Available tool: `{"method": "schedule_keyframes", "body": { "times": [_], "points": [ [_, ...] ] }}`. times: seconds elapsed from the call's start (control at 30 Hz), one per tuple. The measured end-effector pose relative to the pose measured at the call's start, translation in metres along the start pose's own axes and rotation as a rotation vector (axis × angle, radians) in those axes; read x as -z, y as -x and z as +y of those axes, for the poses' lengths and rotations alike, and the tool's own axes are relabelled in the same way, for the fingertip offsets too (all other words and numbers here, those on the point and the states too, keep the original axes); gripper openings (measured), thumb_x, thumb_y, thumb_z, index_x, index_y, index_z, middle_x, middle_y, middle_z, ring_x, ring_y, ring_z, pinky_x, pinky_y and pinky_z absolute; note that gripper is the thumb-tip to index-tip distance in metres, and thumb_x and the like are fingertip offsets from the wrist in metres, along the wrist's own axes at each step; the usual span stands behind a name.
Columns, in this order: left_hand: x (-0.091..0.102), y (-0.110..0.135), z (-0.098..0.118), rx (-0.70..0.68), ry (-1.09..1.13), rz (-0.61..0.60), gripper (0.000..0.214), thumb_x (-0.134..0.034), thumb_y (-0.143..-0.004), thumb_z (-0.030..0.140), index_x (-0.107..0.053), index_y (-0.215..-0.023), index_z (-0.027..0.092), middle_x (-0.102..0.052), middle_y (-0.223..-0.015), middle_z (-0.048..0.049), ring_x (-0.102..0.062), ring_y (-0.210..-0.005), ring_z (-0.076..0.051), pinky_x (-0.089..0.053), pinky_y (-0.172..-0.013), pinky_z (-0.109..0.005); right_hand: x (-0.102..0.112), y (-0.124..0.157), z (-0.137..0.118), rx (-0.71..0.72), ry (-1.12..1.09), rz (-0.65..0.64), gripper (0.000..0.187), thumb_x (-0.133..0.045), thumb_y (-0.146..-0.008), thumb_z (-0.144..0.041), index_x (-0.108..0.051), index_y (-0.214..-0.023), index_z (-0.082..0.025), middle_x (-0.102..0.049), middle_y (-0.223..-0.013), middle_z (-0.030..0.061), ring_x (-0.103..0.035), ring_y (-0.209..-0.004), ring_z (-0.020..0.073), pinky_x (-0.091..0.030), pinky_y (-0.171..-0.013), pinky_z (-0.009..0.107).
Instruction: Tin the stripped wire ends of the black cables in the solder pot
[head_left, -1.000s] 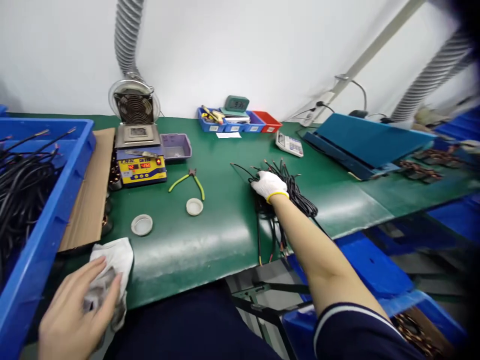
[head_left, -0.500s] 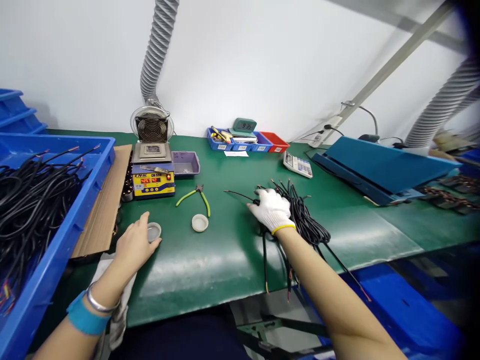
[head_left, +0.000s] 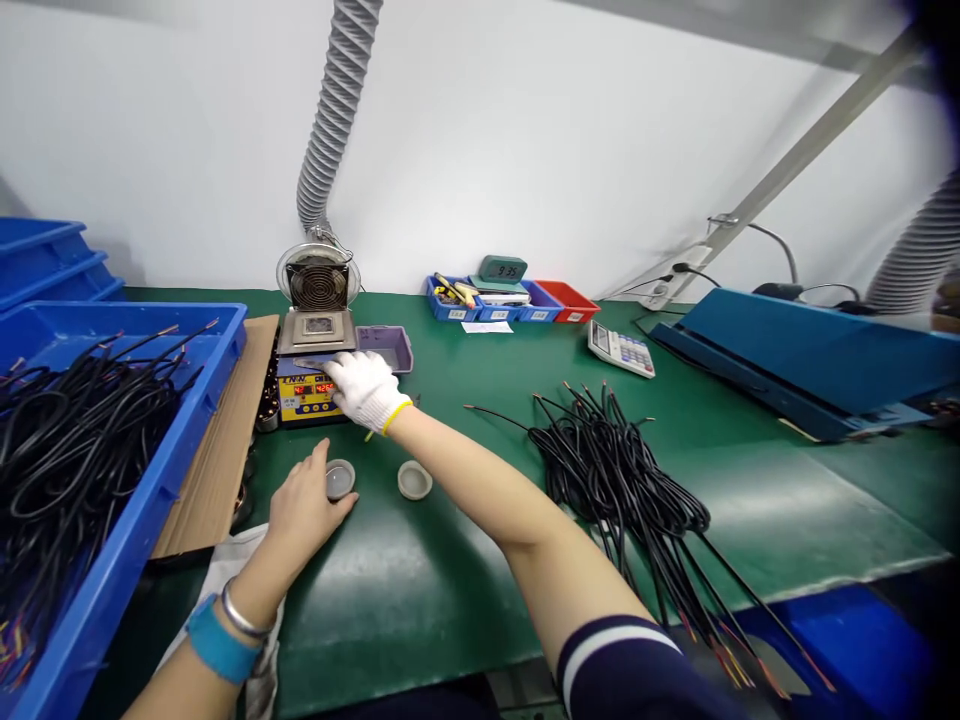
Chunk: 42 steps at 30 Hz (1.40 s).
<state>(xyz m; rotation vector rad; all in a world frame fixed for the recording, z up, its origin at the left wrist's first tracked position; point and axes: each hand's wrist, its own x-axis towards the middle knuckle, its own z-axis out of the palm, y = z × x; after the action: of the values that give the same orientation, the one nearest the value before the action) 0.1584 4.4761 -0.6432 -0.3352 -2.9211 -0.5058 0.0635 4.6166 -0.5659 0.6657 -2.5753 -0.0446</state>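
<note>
My bare left hand curls thumb and fingers round a small round dish on the green mat. My gloved right hand reaches across to the yellow-fronted solder pot unit. Its bent fingers close at the end of a flat metal strip lying on top of the unit. A second round dish sits just under my right forearm. The bundle of black cables lies loose on the mat to the right, touched by neither hand.
A blue bin of black cables stands at the left, with cardboard beside it and a white cloth near the mat's edge. A fan, purple tray, small parts bins, calculator and blue machine line the back.
My right hand let go of the cable bundle and swung left to the solder pot unit. My left hand left the cloth and took hold of the round dish.
</note>
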Motion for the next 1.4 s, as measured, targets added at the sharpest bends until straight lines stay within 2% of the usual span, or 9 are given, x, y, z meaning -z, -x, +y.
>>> {"method": "schedule_keyframes", "body": {
  "times": [0.1, 0.2, 0.27, 0.4, 0.57, 0.73, 1.03, 1.2, 1.4],
  "points": [
    [-0.006, 0.004, -0.014, -0.008, 0.111, 0.040, 0.081, -0.068, -0.071, 0.044, -0.032, -0.136, 0.012, -0.060, -0.119, -0.0124, -0.058, -0.107, -0.030, -0.049, -0.085, -0.040, -0.006, -0.010, -0.002, -0.016, 0.041, -0.043, 0.033, -0.041, -0.085, -0.021, -0.056, -0.115, -0.018, -0.059, -0.105, 0.0098, -0.055, -0.096, 0.0255, -0.041, -0.087, 0.043],
    [-0.008, 0.008, -0.026, -0.017, 0.210, 0.056, 0.087, -0.068, -0.068, 0.049, -0.029, -0.138, 0.014, -0.059, -0.120, -0.0121, -0.061, -0.100, -0.028, -0.051, -0.083, -0.040, -0.005, -0.011, 0.007, -0.077, 0.046, -0.063, 0.033, -0.038, -0.086, -0.022, -0.057, -0.114, -0.021, -0.061, -0.101, 0.0082, -0.059, -0.086, 0.0243, -0.046, -0.077, 0.040],
    [-0.007, 0.009, -0.029, -0.054, 0.225, 0.106, 0.088, -0.068, -0.068, 0.049, -0.028, -0.138, 0.015, -0.057, -0.123, -0.0135, -0.061, -0.101, -0.029, -0.051, -0.083, -0.041, -0.002, -0.014, 0.020, -0.173, -0.025, -0.027, 0.036, -0.036, -0.088, -0.027, -0.054, -0.119, -0.025, -0.060, -0.108, 0.0062, -0.060, -0.085, 0.0224, -0.048, -0.074, 0.037],
    [-0.005, 0.012, -0.025, -0.184, 0.190, 0.246, 0.086, -0.066, -0.071, 0.048, -0.026, -0.140, 0.015, -0.055, -0.125, -0.0161, -0.057, -0.109, -0.033, -0.050, -0.085, -0.045, 0.001, -0.040, 0.061, -0.409, -0.339, 0.085, 0.036, -0.037, -0.087, -0.032, -0.055, -0.119, -0.029, -0.059, -0.118, 0.0008, -0.056, -0.106, 0.0191, -0.046, -0.091, 0.032],
    [-0.004, 0.016, -0.024, -0.271, 0.180, 0.336, 0.087, -0.065, -0.073, 0.049, -0.023, -0.142, 0.018, -0.057, -0.122, -0.0166, -0.058, -0.107, -0.034, -0.052, -0.081, -0.045, -0.006, -0.084, 0.094, -0.461, -0.400, 0.009, 0.032, -0.043, -0.083, -0.032, -0.063, -0.108, -0.027, -0.067, -0.108, -0.0019, -0.060, -0.101, 0.0184, -0.048, -0.089, 0.030],
    [-0.003, 0.017, -0.024, -0.301, 0.176, 0.361, 0.087, -0.066, -0.073, 0.047, -0.023, -0.143, 0.017, -0.058, -0.119, -0.0170, -0.059, -0.105, -0.032, -0.052, -0.081, -0.044, -0.015, -0.099, 0.087, -0.452, -0.410, -0.039, 0.032, -0.047, -0.079, -0.030, -0.066, -0.106, -0.029, -0.067, -0.108, -0.0015, -0.061, -0.100, 0.0203, -0.049, -0.088, 0.032],
    [-0.003, 0.021, -0.020, -0.341, 0.201, 0.347, 0.087, -0.065, -0.074, 0.047, -0.021, -0.144, 0.018, -0.057, -0.123, -0.0163, -0.058, -0.106, -0.032, -0.051, -0.083, -0.045, -0.018, -0.083, 0.086, -0.440, -0.472, -0.022, 0.034, -0.045, -0.082, -0.031, -0.063, -0.110, -0.029, -0.066, -0.111, -0.0032, -0.060, -0.103, 0.0173, -0.047, -0.091, 0.029],
    [-0.005, 0.021, -0.020, -0.344, 0.210, 0.321, 0.087, -0.065, -0.074, 0.046, -0.020, -0.144, 0.019, -0.058, -0.123, -0.0162, -0.058, -0.107, -0.033, -0.051, -0.083, -0.046, -0.021, -0.097, 0.085, -0.494, -0.498, -0.019, 0.034, -0.045, -0.082, -0.030, -0.064, -0.110, -0.028, -0.066, -0.110, -0.0012, -0.060, -0.102, 0.0192, -0.048, -0.090, 0.031],
    [-0.005, 0.022, -0.020, -0.349, 0.222, 0.288, 0.089, -0.067, -0.073, 0.043, -0.019, -0.144, 0.020, -0.058, -0.122, -0.0156, -0.058, -0.106, -0.033, -0.051, -0.083, -0.046, -0.016, -0.109, 0.075, -0.468, -0.535, -0.050, 0.035, -0.047, -0.080, -0.025, -0.065, -0.110, -0.027, -0.065, -0.114, -0.0018, -0.059, -0.107, 0.0182, -0.046, -0.094, 0.028]
  ]
}}
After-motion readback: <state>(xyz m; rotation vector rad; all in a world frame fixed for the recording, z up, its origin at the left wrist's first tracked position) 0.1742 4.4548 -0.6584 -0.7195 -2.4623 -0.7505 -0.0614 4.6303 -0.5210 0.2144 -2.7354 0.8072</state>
